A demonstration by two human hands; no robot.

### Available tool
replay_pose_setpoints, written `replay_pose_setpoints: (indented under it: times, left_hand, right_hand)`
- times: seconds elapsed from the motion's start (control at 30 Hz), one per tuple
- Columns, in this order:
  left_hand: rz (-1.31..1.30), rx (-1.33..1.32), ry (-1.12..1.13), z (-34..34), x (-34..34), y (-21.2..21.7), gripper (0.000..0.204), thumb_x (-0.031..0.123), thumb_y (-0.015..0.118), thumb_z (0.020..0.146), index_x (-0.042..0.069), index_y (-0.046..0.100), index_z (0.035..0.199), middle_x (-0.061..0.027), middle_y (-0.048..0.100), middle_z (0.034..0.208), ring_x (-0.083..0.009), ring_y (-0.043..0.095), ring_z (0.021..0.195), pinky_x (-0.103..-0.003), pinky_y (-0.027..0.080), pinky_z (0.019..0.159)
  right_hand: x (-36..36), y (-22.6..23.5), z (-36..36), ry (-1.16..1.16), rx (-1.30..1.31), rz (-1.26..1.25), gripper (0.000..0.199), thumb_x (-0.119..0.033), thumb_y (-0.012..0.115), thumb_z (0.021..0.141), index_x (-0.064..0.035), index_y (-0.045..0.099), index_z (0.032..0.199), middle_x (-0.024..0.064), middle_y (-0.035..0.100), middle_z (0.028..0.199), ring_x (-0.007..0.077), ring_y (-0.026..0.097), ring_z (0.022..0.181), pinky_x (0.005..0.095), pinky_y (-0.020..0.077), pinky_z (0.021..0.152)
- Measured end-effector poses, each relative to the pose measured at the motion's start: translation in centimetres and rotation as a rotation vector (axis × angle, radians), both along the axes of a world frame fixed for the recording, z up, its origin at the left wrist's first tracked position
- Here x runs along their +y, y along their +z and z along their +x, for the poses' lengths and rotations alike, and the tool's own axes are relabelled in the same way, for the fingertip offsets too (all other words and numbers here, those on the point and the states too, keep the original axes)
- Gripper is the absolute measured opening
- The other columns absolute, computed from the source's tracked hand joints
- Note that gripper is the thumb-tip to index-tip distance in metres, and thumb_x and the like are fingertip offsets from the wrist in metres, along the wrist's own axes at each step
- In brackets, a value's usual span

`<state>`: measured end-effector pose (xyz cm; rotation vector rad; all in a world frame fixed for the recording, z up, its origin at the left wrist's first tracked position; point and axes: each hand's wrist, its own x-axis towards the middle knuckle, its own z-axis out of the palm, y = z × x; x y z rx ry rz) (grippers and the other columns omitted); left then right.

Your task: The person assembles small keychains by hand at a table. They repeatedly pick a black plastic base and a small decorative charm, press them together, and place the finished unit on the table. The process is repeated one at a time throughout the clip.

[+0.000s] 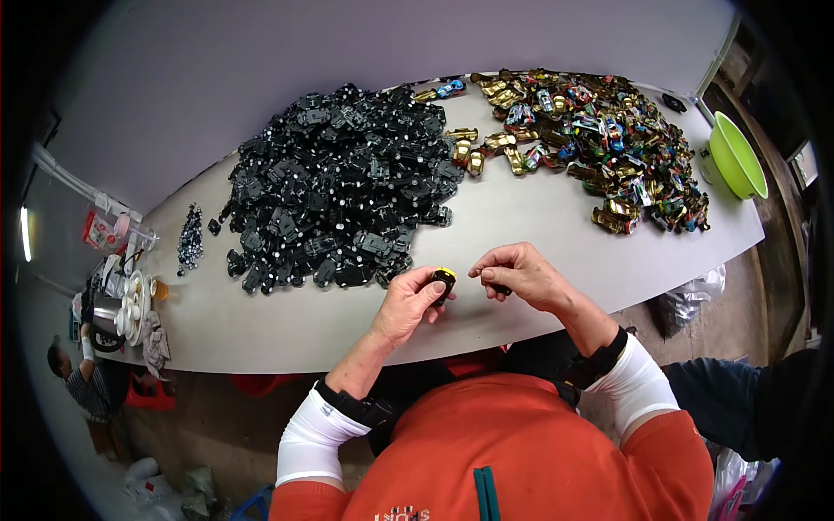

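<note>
My left hand point(401, 304) is closed around a small toy car point(444, 279), black with a bright yellow end that sticks up above the thumb. A short gap to the right, my right hand point(528, 280) has its fingers curled together over a small black piece point(499, 288); the fingers cover most of it, so its kind is unclear. Both hands are above the table's near side. Beyond them lies a big heap of black toy car chassis point(339, 187) with wheels. Shiny toy car bodies point(621, 152), gold and multicoloured, form another heap at the far right.
Small shiny parts point(190, 239) lie in a little pile on the grey table point(504, 208). A green bowl point(737, 156) sits at the right end. Cups on a tray point(133, 304) and a cloth point(155, 343) occupy the left end. Another person point(87, 382) is at far left.
</note>
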<state>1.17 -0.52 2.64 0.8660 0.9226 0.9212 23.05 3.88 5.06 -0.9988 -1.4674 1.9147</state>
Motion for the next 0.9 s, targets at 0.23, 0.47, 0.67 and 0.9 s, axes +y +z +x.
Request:
replay_pose_setpoints:
  times: [0.23, 0.47, 0.67, 0.9]
  left_hand:
    - [0.084, 0.156, -0.135, 0.4, -0.2, 0.4, 0.016, 0.017, 0.056, 0.087, 0.007, 0.06, 0.099, 0.0054, 0.055, 0.074, -0.0013, 0.043, 0.061, -0.014, 0.035, 0.053]
    - [0.177, 0.223, -0.192, 0.8, 0.0, 1.0, 0.012, 0.016, 0.056, 0.087, 0.007, 0.062, 0.094, 0.007, 0.053, 0.071, -0.0001, 0.041, 0.061, -0.015, 0.033, 0.054]
    - [0.361, 0.554, -0.129, 1.3, -0.4, 0.5, 0.012, 0.015, 0.053, 0.088, 0.006, 0.061, 0.091, 0.0061, 0.052, 0.069, 0.0004, 0.041, 0.059, -0.014, 0.032, 0.05]
    - [0.1, 0.315, -0.122, 2.0, 0.1, 1.5, 0.013, 0.017, 0.054, 0.088, 0.006, 0.061, 0.089, 0.0051, 0.051, 0.063, 0.0002, 0.04, 0.052, -0.014, 0.029, 0.045]
  right_hand:
    - [-0.5, 0.4, -1.1, 0.081, -0.01, -0.043, 0.013, -0.004, 0.059, 0.081, 0.0057, 0.062, 0.089, 0.0055, 0.06, 0.069, 0.0097, 0.057, 0.057, 0.0213, 0.0445, 0.048]
    - [-0.8, -0.2, -1.3, 0.072, -0.017, -0.017, 0.006, -0.002, 0.058, 0.08, 0.0032, 0.062, 0.08, 0.0047, 0.06, 0.067, 0.0085, 0.055, 0.055, 0.0217, 0.0438, 0.047]
    - [-1.2, -1.4, -1.9, 0.0, -0.16, 0.285, 0.005, -0.002, 0.058, 0.08, 0.0013, 0.061, 0.078, 0.0029, 0.058, 0.065, 0.007, 0.053, 0.053, 0.0215, 0.0427, 0.047]
    - [-0.9, -0.9, -0.9, 0.002, -0.054, 0.02, 0.009, -0.003, 0.055, 0.083, 0.0034, 0.06, 0.084, 0.0025, 0.056, 0.066, 0.0071, 0.052, 0.054, 0.0208, 0.0418, 0.047]
